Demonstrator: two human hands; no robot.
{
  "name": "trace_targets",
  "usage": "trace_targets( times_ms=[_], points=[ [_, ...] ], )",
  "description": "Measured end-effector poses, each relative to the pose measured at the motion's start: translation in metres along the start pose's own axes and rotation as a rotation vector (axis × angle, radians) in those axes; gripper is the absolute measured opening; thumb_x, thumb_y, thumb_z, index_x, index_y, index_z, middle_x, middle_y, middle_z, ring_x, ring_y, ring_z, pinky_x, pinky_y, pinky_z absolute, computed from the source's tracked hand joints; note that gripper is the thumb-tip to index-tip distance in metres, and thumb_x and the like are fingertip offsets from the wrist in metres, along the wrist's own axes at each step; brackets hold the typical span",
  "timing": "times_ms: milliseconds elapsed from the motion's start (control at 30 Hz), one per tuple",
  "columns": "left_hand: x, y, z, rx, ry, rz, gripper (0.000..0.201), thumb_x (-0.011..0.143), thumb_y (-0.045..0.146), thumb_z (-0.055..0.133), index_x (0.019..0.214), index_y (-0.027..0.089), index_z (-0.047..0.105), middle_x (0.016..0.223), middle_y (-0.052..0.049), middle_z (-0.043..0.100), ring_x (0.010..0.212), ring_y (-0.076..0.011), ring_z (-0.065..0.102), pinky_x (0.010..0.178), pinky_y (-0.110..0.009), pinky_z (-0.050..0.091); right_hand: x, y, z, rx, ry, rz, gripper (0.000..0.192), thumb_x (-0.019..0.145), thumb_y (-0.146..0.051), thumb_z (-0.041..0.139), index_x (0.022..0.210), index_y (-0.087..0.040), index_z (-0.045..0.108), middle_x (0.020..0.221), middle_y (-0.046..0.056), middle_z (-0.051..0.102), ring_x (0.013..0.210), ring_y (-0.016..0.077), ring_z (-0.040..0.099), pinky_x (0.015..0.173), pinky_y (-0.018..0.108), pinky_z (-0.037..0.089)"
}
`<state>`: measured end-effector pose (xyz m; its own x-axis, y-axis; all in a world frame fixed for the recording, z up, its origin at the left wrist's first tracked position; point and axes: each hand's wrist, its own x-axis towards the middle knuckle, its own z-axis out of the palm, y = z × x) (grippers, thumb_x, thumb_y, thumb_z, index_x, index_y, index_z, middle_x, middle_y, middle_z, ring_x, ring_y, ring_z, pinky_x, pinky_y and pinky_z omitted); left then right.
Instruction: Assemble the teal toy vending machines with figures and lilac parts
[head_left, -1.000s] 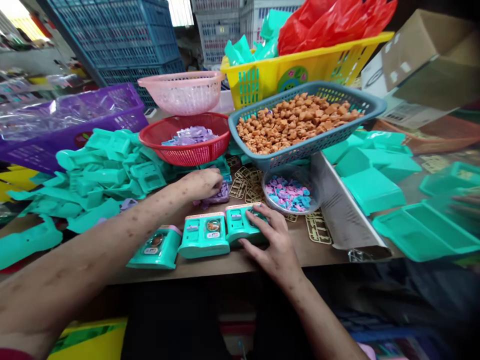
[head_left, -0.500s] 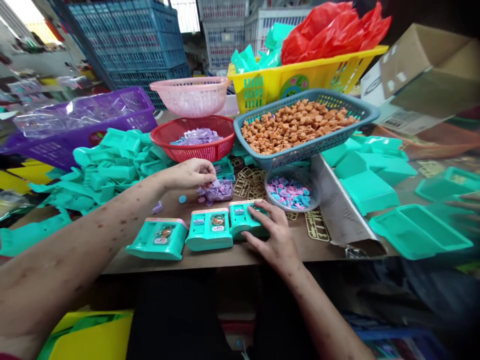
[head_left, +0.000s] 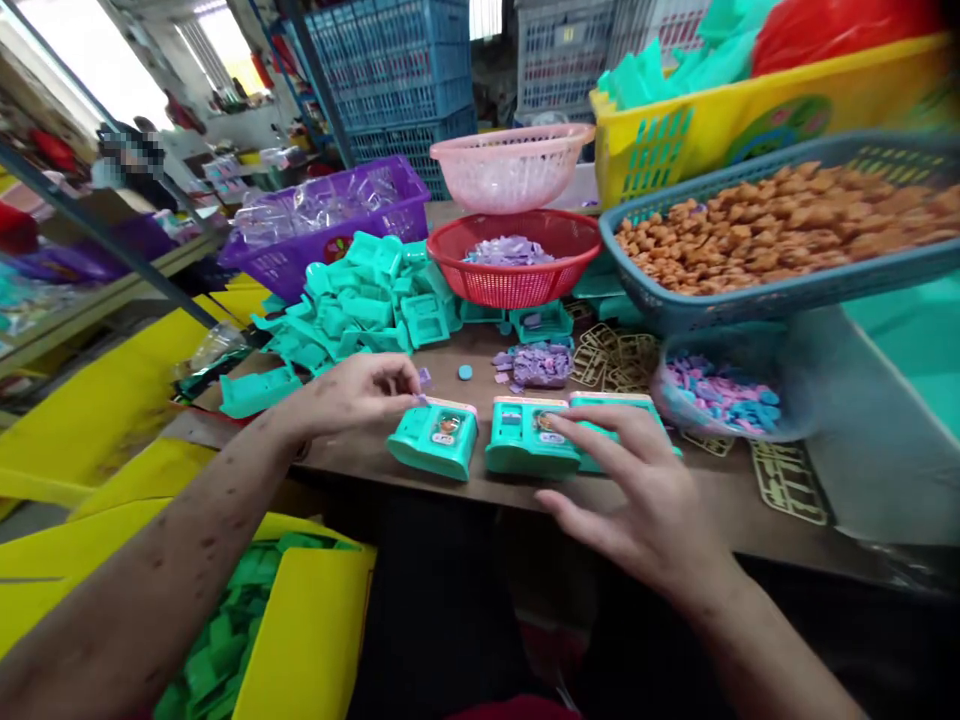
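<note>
Three small teal toy units stand in a row near the table's front edge: left unit (head_left: 437, 438), middle unit (head_left: 529, 438), right unit (head_left: 630, 405). My left hand (head_left: 352, 392) pinches a tiny purple piece (head_left: 424, 377) just above the left unit's top left corner. My right hand (head_left: 637, 490) hovers with fingers spread over the middle and right units, partly hiding the right one. A small heap of purple pieces (head_left: 538, 364) and a blue disc (head_left: 465, 372) lie behind the row.
A red basket (head_left: 517, 285) holds purple pieces. A blue basket (head_left: 772, 300) holds orange pieces. A clear bowl (head_left: 720, 395) holds pink and blue bits. Teal shells (head_left: 360, 300) pile at left. Pink (head_left: 510, 170), purple (head_left: 330, 225) and yellow (head_left: 750, 115) baskets stand behind. Gold frames (head_left: 622, 352) lie flat.
My left hand came back from the purple heap with a piece to the left unit. My right hand lifted off the right unit and spread. The view swung left.
</note>
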<state>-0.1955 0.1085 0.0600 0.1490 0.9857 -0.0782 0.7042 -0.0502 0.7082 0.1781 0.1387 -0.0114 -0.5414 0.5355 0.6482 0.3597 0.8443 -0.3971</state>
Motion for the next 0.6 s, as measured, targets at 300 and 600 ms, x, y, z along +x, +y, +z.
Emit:
trace_targets(
  times_ms=[300, 600],
  points=[
    [-0.011, -0.049, 0.016, -0.020, -0.025, 0.024, 0.033, 0.101, 0.055, 0.072, 0.107, 0.022, 0.074, 0.105, -0.006, 0.080, 0.102, -0.0247, 0.076, 0.092, -0.034, 0.062, 0.076, -0.044, 0.099, -0.106, -0.382, 0.022, 0.089, 0.081, -0.065, 0.095, 0.147, -0.011, 0.068, 0.155, 0.024, 0.068, 0.142, 0.0434, 0.065, 0.125, 0.063, 0.048],
    [-0.003, -0.043, 0.006, 0.213, -0.092, 0.136, 0.021, 0.105, 0.043, 0.064, 0.112, 0.025, 0.073, 0.108, -0.002, 0.080, 0.098, -0.0207, 0.077, 0.087, -0.028, 0.056, 0.083, -0.045, 0.103, -0.180, -0.486, 0.100, 0.065, 0.086, -0.050, 0.096, 0.135, -0.014, 0.074, 0.146, 0.018, 0.076, 0.132, 0.0383, 0.073, 0.127, 0.062, 0.044]
  ],
)
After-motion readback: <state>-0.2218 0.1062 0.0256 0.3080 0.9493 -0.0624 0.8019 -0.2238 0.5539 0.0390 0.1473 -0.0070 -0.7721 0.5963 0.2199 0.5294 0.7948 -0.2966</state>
